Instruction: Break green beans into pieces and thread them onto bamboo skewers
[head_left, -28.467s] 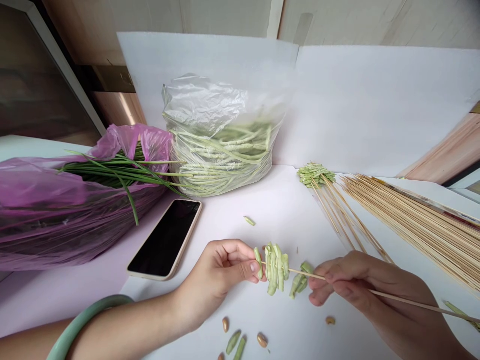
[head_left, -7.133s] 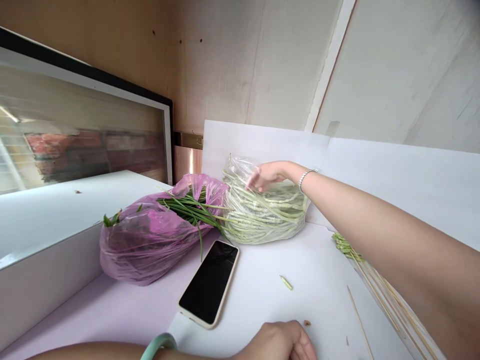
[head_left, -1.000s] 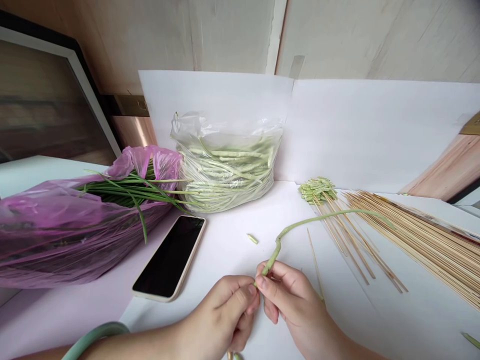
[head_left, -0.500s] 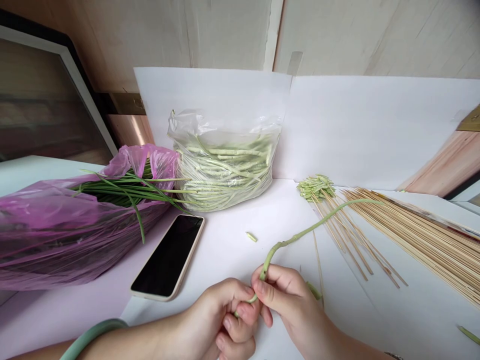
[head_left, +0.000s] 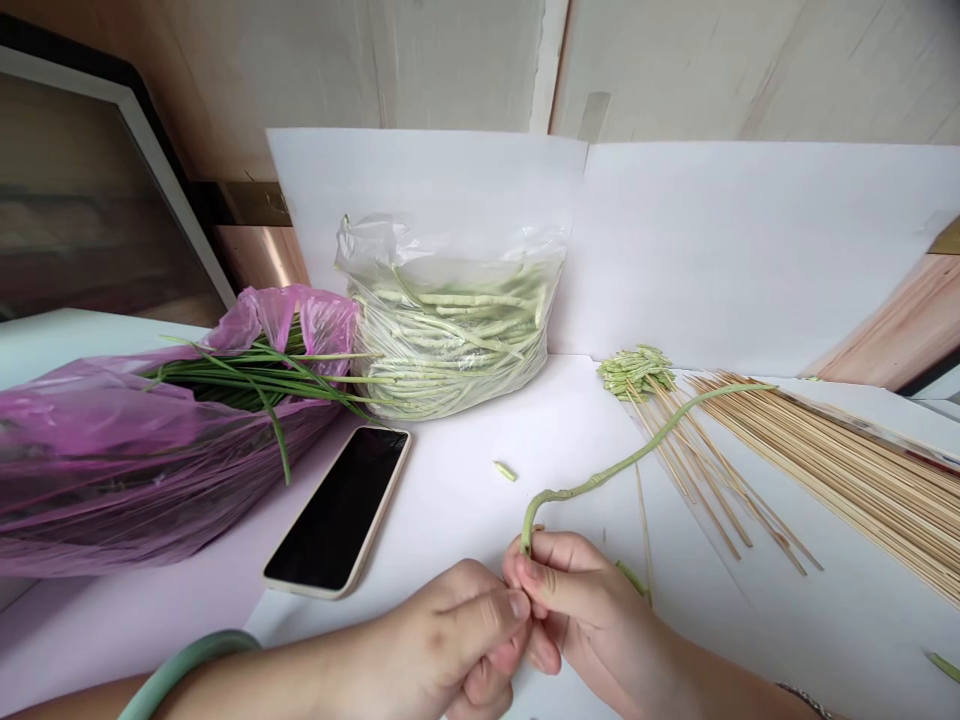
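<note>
A long green bean (head_left: pixel 611 467) curves up and to the right from my right hand (head_left: pixel 592 600), whose thumb and fingers pinch its lower end. My left hand (head_left: pixel 465 635) is closed right beside it, the thumb pressed on the fingers and touching my right fingertips. Its grip hides whatever lies inside it. A short cut bean piece (head_left: pixel 505 470) lies on the white surface beyond my hands. Another green piece (head_left: pixel 631 577) is partly hidden behind my right hand.
A phone (head_left: pixel 339 510) lies at left, beside a pink bag (head_left: pixel 97 470) of green stalks (head_left: pixel 247 375). Behind stands a clear bag (head_left: pixel 457 340) of long beans. At right are skewers with bean pieces (head_left: pixel 636 372) and many bare sticks (head_left: pixel 840 460).
My left hand has turned so its thumb lies over the fingers, covering the bean's lower end. The bean's upper part has risen slightly.
</note>
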